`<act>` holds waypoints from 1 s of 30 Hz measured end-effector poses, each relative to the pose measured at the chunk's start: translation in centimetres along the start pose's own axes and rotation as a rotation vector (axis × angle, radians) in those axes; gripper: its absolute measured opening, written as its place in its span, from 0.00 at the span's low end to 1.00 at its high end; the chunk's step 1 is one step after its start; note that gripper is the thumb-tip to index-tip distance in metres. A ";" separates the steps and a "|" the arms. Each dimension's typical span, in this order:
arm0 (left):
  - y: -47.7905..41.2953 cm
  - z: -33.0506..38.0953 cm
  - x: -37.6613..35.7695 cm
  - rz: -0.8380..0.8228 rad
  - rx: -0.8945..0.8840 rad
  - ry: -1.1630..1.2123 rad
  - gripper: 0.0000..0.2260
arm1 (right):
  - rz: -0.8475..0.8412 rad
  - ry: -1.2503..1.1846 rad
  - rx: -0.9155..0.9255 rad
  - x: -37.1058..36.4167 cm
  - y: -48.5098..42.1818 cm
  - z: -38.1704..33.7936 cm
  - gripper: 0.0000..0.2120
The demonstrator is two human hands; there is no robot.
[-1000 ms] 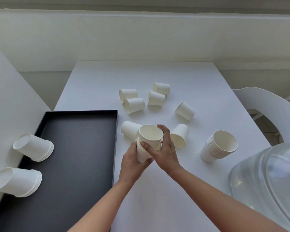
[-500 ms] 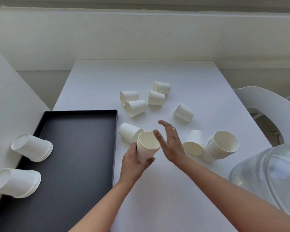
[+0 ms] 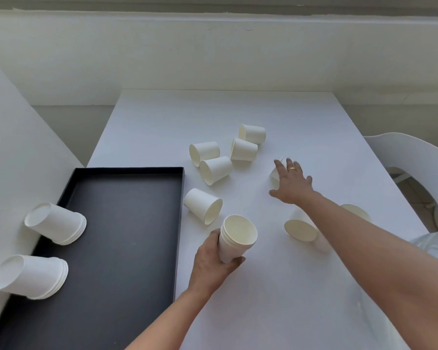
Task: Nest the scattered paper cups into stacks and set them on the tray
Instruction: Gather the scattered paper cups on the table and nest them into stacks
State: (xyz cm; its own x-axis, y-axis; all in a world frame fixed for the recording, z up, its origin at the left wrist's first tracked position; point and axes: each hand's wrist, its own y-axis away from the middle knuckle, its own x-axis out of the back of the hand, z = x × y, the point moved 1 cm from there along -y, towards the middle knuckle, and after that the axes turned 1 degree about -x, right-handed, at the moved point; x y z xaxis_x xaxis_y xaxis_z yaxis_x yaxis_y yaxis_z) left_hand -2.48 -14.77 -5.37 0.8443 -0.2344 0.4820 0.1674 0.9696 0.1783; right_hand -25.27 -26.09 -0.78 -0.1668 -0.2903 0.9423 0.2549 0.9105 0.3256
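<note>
Right hand (image 3: 292, 184) reached out onto a cup (image 3: 274, 176), left hand (image 3: 213, 261) gripping stack (image 3: 235, 239)

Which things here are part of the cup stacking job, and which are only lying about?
Job:
black tray; two cup stacks at its left edge; held stack in the left hand grip; right hand over a loose cup; other loose cups on the table.

Idle:
white chair; clear container at right.

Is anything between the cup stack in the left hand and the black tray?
Nothing visible does. The stack in the left hand is just right of the tray; only its low rim lies between. A loose cup lies farther back, off that path.
</note>
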 end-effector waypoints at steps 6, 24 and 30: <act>-0.1 0.0 0.2 -0.002 0.001 -0.001 0.27 | -0.100 0.086 -0.009 0.5 -0.9 1.0 0.43; -0.1 -0.1 0.0 -0.003 0.010 -0.007 0.27 | -0.030 0.070 0.049 0.0 -0.4 -0.1 0.40; 0.1 0.2 -0.1 0.001 0.002 -0.012 0.27 | -0.006 0.113 0.180 -2.0 1.7 -1.5 0.37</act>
State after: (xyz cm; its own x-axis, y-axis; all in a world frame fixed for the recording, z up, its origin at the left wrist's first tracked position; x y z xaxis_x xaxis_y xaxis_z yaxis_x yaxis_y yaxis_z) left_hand -2.61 -14.71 -5.25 0.8384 -0.2346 0.4920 0.1661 0.9697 0.1793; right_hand -23.07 -24.41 -2.00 -0.0577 -0.3182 0.9463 0.0781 0.9435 0.3220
